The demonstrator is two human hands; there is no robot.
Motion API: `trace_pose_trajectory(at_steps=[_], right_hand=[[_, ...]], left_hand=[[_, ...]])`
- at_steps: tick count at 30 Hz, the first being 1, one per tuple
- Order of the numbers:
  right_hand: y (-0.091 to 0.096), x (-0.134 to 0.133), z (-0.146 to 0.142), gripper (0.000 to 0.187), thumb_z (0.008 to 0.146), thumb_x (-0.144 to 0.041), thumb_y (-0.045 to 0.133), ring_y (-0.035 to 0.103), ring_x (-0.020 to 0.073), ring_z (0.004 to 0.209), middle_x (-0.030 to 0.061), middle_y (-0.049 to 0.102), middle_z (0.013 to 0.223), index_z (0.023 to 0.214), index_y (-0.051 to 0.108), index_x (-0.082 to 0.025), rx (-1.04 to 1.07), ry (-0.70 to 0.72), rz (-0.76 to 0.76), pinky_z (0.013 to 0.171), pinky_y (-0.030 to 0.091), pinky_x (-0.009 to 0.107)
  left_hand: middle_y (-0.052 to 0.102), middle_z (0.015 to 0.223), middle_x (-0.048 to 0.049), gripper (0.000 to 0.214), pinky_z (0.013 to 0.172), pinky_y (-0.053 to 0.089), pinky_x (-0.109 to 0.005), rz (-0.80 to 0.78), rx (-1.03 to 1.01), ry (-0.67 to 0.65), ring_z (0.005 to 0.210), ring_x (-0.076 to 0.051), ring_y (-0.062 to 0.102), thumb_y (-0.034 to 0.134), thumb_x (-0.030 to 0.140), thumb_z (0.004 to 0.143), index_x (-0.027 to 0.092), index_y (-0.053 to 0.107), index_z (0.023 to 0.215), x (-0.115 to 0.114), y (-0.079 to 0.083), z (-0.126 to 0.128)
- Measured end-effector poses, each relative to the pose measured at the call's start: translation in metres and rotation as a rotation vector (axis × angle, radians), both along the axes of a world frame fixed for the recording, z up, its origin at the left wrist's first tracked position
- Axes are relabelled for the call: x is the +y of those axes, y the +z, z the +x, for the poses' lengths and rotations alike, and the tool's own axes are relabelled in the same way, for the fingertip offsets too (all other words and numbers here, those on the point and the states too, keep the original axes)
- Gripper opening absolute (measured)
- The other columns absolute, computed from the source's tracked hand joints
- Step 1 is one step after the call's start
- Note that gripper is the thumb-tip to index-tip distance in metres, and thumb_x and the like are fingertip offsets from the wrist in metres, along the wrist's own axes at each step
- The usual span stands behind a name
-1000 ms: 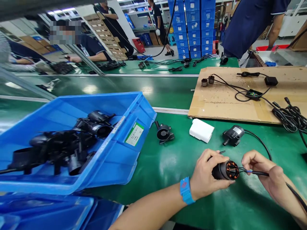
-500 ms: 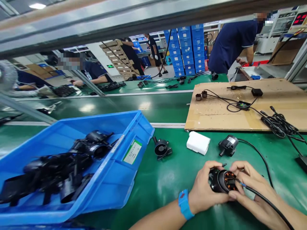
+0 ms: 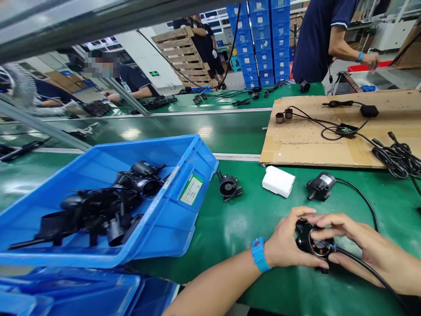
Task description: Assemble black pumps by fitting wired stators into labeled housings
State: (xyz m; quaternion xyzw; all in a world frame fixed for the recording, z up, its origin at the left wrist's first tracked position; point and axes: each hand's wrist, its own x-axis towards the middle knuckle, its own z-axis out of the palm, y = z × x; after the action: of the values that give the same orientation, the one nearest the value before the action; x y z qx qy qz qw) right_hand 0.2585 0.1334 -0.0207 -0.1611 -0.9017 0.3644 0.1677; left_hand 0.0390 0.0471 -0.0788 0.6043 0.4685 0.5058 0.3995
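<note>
My left hand [image 3: 287,243], with a blue wristband [image 3: 260,255], grips a round black pump housing [image 3: 306,239] from the left. A coil-wound motor core [image 3: 322,249] with copper windings sits at the housing's open end, partly hidden by fingers. My right hand [image 3: 357,245] closes on the core and rim from the right, fingertips over the opening. A black cable [image 3: 365,264] runs from the core under the right hand to the lower right. Beyond my hands lie a complete black pump [image 3: 321,186] with its cable, a white block-like piece [image 3: 278,181] and an open black housing [image 3: 229,186].
A blue bin [image 3: 177,221] of black housings stands at left, above more blue bins [image 3: 82,289]. Cardboard [image 3: 305,145] at the back right carries coiled cables [image 3: 394,153] and small electrical parts. A metal beam [image 3: 98,26] crosses overhead. Co-workers stand or sit beyond the bench.
My right hand's fingers have moved over the housing's opening, and the windings are more covered. The housing is turned slightly. The camera view has tilted down and left.
</note>
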Motion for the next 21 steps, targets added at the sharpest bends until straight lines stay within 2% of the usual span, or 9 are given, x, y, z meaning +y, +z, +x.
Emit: trace_pose_trajectory(at_steps=[2, 4, 8, 11, 13, 16, 18, 20, 21], right_hand=[[-0.006, 0.002, -0.003, 0.047, 0.101, -0.031, 0.06, 0.054, 0.0217, 0.134, 0.0106, 0.05, 0.149, 0.145, 0.043, -0.028, -0.023, 0.079, 0.035, 0.106, 0.053, 0.032], [-0.016, 0.001, -0.006, 0.048, 0.097, -0.036, 0.067, 0.049, 0.0263, 0.138, 0.0131, 0.045, 0.152, 0.14, 0.049, -0.026, 0.048, 0.037, 0.166, 0.11, 0.05, 0.04], [-0.035, -0.004, -0.012, 0.047, 0.096, -0.037, 0.07, 0.05, 0.0299, 0.134, 0.0173, 0.054, 0.14, 0.136, 0.055, -0.02, 0.187, -0.006, 0.38, 0.105, 0.053, 0.044], [-0.035, -0.01, -0.016, 0.044, 0.096, -0.026, 0.069, 0.053, 0.0295, 0.13, 0.0198, 0.059, 0.133, 0.136, 0.056, -0.013, 0.27, 0.043, 0.488, 0.103, 0.053, 0.042], [-0.034, -0.015, -0.02, 0.039, 0.095, -0.024, 0.068, 0.057, 0.029, 0.124, 0.0202, 0.061, 0.128, 0.131, 0.058, -0.011, 0.305, 0.026, 0.512, 0.099, 0.056, 0.041], [-0.038, -0.018, -0.027, 0.034, 0.094, -0.024, 0.068, 0.06, 0.0279, 0.119, 0.0174, 0.062, 0.125, 0.126, 0.06, -0.015, 0.284, -0.069, 0.466, 0.095, 0.058, 0.04], [-0.045, -0.014, -0.027, 0.026, 0.092, -0.025, 0.07, 0.061, 0.0269, 0.116, 0.0133, 0.064, 0.123, 0.116, 0.062, -0.02, 0.262, -0.157, 0.365, 0.094, 0.058, 0.04], [-0.053, -0.006, -0.023, 0.02, 0.089, -0.03, 0.072, 0.066, 0.0239, 0.104, 0.0086, 0.066, 0.113, 0.101, 0.058, -0.022, 0.244, -0.296, 0.141, 0.086, 0.06, 0.035], [-0.057, -0.002, -0.019, 0.022, 0.09, -0.034, 0.072, 0.067, 0.0224, 0.096, 0.0064, 0.067, 0.106, 0.097, 0.055, -0.022, 0.234, -0.36, -0.013, 0.081, 0.061, 0.033]], left_hand=[[0.069, 0.12, -0.0095, 0.1, 0.1, 0.054, -0.04, 0.01, -0.032, -0.013, 0.113, -0.027, 0.069, 0.096, 0.047, 0.057, 0.024, 0.043, 0.138, 0.002, 0.0, -0.002], [0.069, 0.118, -0.0088, 0.104, 0.103, 0.052, -0.041, 0.012, -0.047, -0.011, 0.113, -0.026, 0.068, 0.095, 0.047, 0.058, 0.024, 0.04, 0.143, 0.003, -0.003, -0.004], [0.069, 0.119, -0.008, 0.104, 0.102, 0.053, -0.042, 0.066, 0.034, 0.019, 0.11, -0.026, 0.069, 0.094, 0.046, 0.062, 0.028, 0.037, 0.148, -0.001, -0.009, -0.008], [0.067, 0.126, -0.0085, 0.095, 0.107, 0.051, -0.045, 0.253, 0.158, 0.0, 0.118, -0.029, 0.066, 0.091, 0.041, 0.067, 0.032, 0.039, 0.146, -0.005, -0.011, -0.011], [0.064, 0.128, -0.0105, 0.093, 0.106, 0.051, -0.047, 0.289, 0.255, -0.048, 0.118, -0.03, 0.065, 0.088, 0.044, 0.071, 0.031, 0.037, 0.148, -0.005, -0.012, -0.013], [0.054, 0.135, -0.0159, 0.101, 0.103, 0.052, -0.051, 0.23, 0.36, -0.109, 0.124, -0.032, 0.057, 0.083, 0.046, 0.075, 0.028, 0.025, 0.156, 0.0, -0.011, -0.016], [0.037, 0.149, -0.0211, 0.119, 0.111, 0.045, -0.059, 0.216, 0.403, -0.119, 0.141, -0.039, 0.041, 0.087, 0.05, 0.069, 0.026, 0.013, 0.159, 0.004, -0.007, -0.019], [0.022, 0.159, -0.0225, 0.129, 0.117, 0.035, -0.065, 0.187, 0.414, -0.071, 0.15, -0.043, 0.026, 0.089, 0.058, 0.064, 0.026, 0.009, 0.16, 0.006, 0.0, -0.024], [0.02, 0.16, -0.0216, 0.125, 0.118, 0.033, -0.065, 0.163, 0.405, -0.025, 0.15, -0.043, 0.025, 0.087, 0.061, 0.066, 0.027, 0.012, 0.16, 0.006, 0.004, -0.027]])
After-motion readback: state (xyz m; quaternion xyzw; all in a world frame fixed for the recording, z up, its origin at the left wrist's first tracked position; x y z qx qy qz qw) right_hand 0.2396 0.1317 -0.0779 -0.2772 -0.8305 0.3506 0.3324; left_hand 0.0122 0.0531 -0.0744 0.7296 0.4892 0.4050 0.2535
